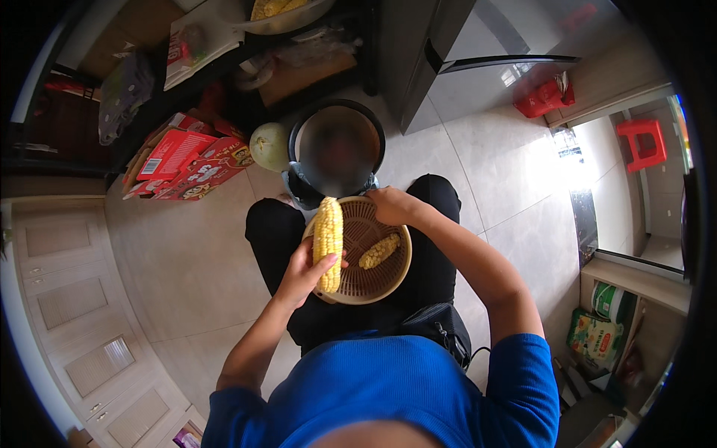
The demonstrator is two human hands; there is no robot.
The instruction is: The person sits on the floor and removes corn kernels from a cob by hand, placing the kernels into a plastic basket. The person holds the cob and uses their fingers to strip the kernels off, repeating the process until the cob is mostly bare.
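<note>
My left hand (pixel 300 272) is wrapped round a husked yellow corn cob (pixel 328 243), which stands nearly upright over the left side of a tan plastic basket (pixel 407 272). The basket rests on my lap between my knees. Inside it lies a second, smaller piece of corn (pixel 379 252), tilted against the slatted bottom. My right hand (pixel 390 206) is closed over the basket's far right rim, with part of the fingers hidden. Just beyond the basket stands a round black-rimmed bin (pixel 379 134) with a bag around its edge; its inside is blurred.
A pale green round melon or gourd (pixel 269 146) sits left of the bin, beside a red cardboard box (pixel 187 160). Dark shelving (pixel 299 82) holds a bowl of corn (pixel 287 22). A grey fridge (pixel 478 82), red bag (pixel 544 95) and red stool (pixel 644 144) stand to the right.
</note>
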